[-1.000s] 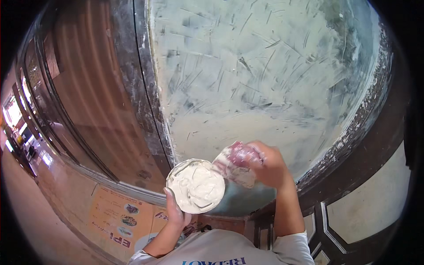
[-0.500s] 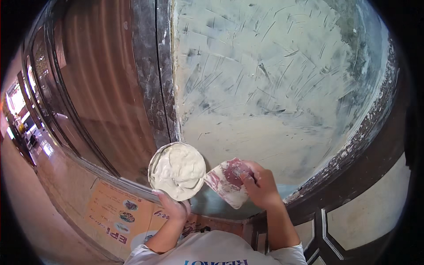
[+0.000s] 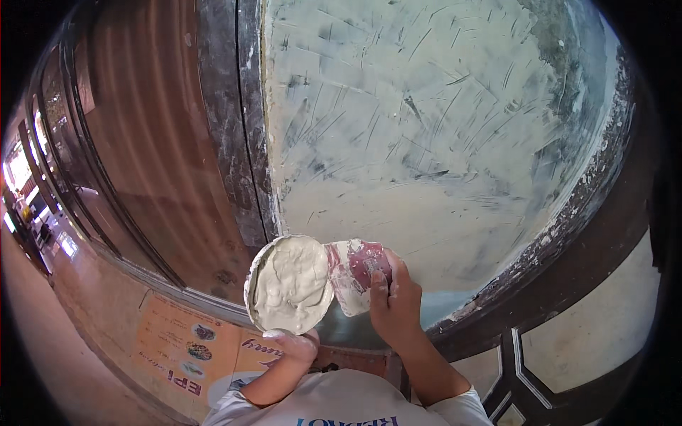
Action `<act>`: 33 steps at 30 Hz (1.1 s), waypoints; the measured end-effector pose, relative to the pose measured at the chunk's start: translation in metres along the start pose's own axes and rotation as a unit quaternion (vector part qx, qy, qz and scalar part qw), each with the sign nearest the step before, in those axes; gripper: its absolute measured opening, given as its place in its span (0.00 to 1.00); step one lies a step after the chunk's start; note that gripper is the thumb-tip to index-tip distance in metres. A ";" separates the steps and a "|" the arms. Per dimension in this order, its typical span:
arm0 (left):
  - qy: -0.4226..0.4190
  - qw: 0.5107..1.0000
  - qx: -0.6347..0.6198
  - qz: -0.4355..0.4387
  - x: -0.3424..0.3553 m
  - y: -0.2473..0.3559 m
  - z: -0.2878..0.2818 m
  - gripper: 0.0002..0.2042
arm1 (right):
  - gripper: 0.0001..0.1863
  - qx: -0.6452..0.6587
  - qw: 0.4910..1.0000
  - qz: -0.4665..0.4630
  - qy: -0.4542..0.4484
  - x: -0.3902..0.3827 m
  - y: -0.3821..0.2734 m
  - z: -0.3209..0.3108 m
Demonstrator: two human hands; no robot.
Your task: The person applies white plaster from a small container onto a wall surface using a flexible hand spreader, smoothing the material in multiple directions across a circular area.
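My left hand (image 3: 293,346) grips a round tub (image 3: 250,287) from below, its thumb up on the near rim and the other fingers hidden underneath. Thick off-white putty (image 3: 293,277) fills the tub, its surface ridged and uneven. In my right hand (image 3: 393,298) is a flat pink putty spreader (image 3: 366,263), pinched with the thumb on top. White putty smears its face, and its left edge meets the tub's right rim. Ahead stands a wall panel (image 3: 398,142) coated in pale putty, with dark streaks and scratches showing through.
A dark wooden post (image 3: 234,128) borders the panel on the left, beside a brown curtained window (image 3: 149,142). On the right runs a dark, putty-spattered frame (image 3: 561,227). An orange printed sheet (image 3: 185,341) lies on the floor at lower left.
My right hand has moved left and slightly up, bringing the spreader against the tub's rim. The tub has shifted slightly right and down and tilted. My view has turned a little.
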State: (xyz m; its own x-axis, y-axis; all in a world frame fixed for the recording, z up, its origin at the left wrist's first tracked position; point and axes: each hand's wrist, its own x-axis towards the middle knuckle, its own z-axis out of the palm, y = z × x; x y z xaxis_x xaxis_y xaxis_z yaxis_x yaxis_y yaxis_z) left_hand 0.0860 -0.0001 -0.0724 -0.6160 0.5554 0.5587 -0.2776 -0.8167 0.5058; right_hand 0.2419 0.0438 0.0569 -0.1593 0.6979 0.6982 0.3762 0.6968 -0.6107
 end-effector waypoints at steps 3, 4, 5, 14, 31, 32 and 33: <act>0.007 1.000 0.008 -0.028 -0.002 -0.002 -0.003 0.40 | 0.18 -0.035 0.999 -0.038 -0.003 0.002 0.000 -0.004; 0.008 0.999 0.010 -0.044 -0.004 -0.001 -0.006 0.39 | 0.20 -0.043 0.998 -0.030 -0.026 0.002 0.000 -0.007; 0.009 0.998 0.010 -0.053 -0.006 -0.001 -0.009 0.39 | 0.21 -0.052 0.997 -0.023 -0.049 0.001 0.000 -0.010; 0.038 0.972 0.053 -0.225 -0.009 0.017 -0.009 0.34 | 0.19 -0.132 0.975 -0.127 -0.127 0.016 0.007 -0.020; 0.104 0.951 -0.021 -0.291 0.014 0.034 0.010 0.31 | 0.25 -0.212 0.925 -0.234 -0.214 -0.003 0.011 -0.004; 0.100 0.949 -0.036 -0.296 0.013 0.033 0.009 0.31 | 0.25 -0.210 0.929 -0.220 -0.211 0.006 0.012 -0.007; 0.102 0.948 -0.046 -0.299 0.012 0.034 0.007 0.31 | 0.25 -0.202 0.934 -0.207 -0.212 0.014 0.012 -0.008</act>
State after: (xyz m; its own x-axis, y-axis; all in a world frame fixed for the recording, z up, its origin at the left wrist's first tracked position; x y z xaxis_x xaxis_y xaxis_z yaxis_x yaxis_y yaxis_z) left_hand 0.0741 -0.0200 -0.0437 -0.4555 0.8890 0.0472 -0.6791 -0.3812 0.6273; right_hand 0.2518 0.0606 0.0620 -0.6823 0.4451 0.5800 0.5016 0.8622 -0.0716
